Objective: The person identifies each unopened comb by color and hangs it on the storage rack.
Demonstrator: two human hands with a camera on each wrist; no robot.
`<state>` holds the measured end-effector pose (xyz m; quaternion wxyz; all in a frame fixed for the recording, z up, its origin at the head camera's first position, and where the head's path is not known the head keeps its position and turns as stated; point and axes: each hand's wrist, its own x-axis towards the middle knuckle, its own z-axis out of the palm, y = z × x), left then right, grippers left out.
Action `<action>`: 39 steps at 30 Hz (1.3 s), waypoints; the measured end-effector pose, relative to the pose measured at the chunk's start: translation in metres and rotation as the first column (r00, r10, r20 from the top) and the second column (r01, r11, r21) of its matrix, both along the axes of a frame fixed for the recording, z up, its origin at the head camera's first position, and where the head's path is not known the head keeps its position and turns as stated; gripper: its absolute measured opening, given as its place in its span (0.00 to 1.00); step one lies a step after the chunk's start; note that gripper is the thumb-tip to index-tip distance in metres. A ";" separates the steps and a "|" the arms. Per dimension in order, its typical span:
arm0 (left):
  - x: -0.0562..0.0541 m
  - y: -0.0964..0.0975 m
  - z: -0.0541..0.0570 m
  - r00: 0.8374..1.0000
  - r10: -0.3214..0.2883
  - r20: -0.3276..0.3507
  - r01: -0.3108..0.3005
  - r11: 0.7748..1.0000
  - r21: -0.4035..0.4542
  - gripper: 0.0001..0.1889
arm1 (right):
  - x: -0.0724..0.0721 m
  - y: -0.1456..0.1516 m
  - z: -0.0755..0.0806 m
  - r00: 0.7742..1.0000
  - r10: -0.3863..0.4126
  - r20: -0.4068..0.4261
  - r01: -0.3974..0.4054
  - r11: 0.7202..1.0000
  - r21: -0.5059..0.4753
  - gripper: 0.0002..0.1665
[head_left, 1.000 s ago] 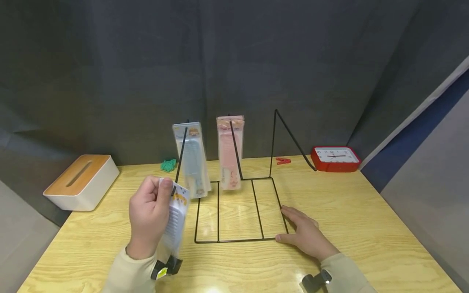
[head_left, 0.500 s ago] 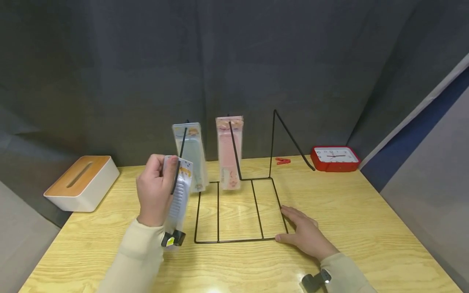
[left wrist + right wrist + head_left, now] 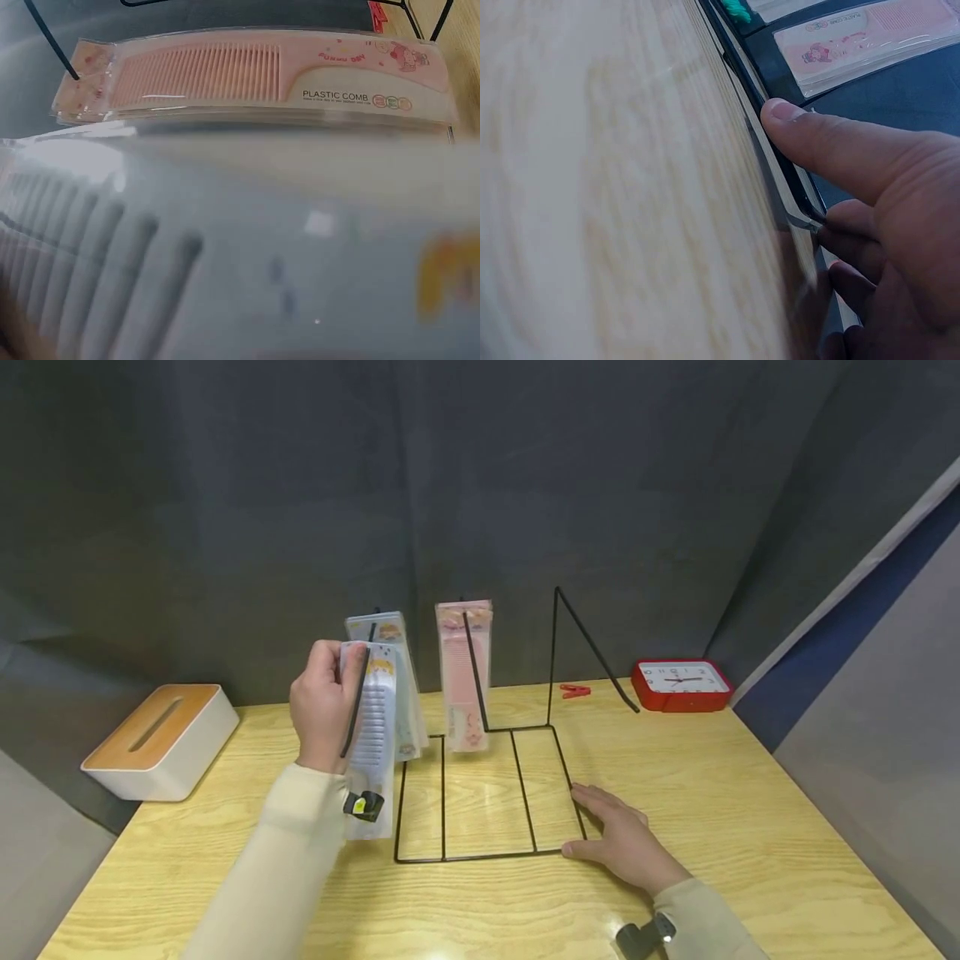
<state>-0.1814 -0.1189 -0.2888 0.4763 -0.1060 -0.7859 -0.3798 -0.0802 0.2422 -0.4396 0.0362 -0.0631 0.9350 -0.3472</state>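
My left hand pinches the top of a packaged pale blue comb. This package hangs at the left hook of a black wire display rack, and the hook's rod shows in front of it below its top edge. Behind it on the same hook is another blue packaged comb. Pink packaged combs hang on the middle hook; "PLASTIC COMB" is printed on one in the left wrist view. My right hand rests at the rack's front right corner, thumb on the front bar, fingers along the side bar.
A white tissue box with a wooden lid stands at the left. A red clock sits at the back right, near a red clip. The rack's bare right hook slants forward. A green item shows in the right wrist view.
My left hand has moved up and away from me, bringing the pale blue comb package further back along the left hook, close to the other one. The right hand has stayed in place.
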 end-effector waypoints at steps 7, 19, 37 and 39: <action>-0.017 0.003 0.001 0.996 0.036 0.078 -0.038 0.999 0.030 0.19 | 0.001 -0.001 0.000 1.000 -0.001 -0.002 0.001 1.000 -0.005 0.55; -0.037 0.004 0.009 0.976 0.109 0.189 -0.114 0.993 0.020 0.23 | 0.001 -0.001 -0.001 1.000 -0.001 0.002 0.001 1.000 -0.008 0.55; -0.045 0.003 -0.012 0.957 -0.080 0.279 0.048 0.991 0.122 0.23 | -0.001 0.002 -0.007 1.000 -0.011 -0.001 0.011 1.000 0.008 0.52; -0.044 0.003 -0.015 0.947 -0.141 0.288 0.097 0.982 0.161 0.26 | -0.001 0.003 -0.007 1.000 -0.009 0.001 0.009 1.000 0.008 0.52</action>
